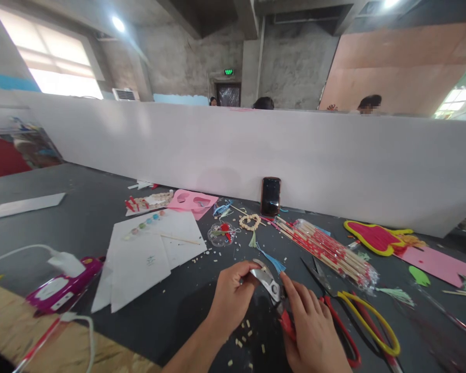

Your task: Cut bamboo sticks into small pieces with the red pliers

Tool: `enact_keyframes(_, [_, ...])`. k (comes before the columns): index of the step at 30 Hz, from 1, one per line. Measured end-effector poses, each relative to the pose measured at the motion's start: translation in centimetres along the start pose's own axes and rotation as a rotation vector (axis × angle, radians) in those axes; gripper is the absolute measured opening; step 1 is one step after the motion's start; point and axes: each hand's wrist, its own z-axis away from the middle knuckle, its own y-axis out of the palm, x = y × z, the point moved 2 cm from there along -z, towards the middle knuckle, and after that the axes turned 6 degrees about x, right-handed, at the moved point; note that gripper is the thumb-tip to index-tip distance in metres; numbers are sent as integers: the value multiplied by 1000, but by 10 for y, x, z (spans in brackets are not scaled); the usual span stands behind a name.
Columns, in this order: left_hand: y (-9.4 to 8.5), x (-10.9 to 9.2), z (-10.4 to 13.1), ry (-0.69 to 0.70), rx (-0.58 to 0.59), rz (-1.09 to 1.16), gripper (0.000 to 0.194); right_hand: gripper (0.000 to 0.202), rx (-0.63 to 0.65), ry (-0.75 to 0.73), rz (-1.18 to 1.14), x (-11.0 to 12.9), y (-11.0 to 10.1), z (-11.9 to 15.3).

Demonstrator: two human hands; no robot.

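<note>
My right hand [314,329] is wrapped round the red handles of a pair of pruning shears [272,286], whose silver blades point up and to the left. At those blades, my left hand [233,292] has thumb and fingers pinched together; whatever they hold is too small or hidden to make out. Small pale cut pieces [244,336] lie scattered on the dark table [194,321] below the shears. Just beyond the blades is a blue tassel [272,260]. Right of my right hand lie scissors with yellow and red handles [390,336].
Wrapped red-and-wood sticks [334,254] lie at right, near a pink-and-yellow cutout [376,238]. A phone [271,197] leans on the white partition [202,150]. A bead ring [250,222], white sheets [140,259] and a purple glue gun [64,290] are farther left.
</note>
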Motion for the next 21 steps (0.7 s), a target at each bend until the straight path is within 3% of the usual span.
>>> enact_keyframes(5, [-3, -6, -1, 7, 60, -2, 29, 74, 61, -53, -40, -7, 2, 0])
enact_keyframes(11, [-2, -1, 0, 14, 78, -27, 29, 70, 36, -64, -10, -8, 2, 2])
enact_keyframes(21, [0, -1, -2, 15, 23, 12, 22, 66, 34, -19, 26, -7, 5, 3])
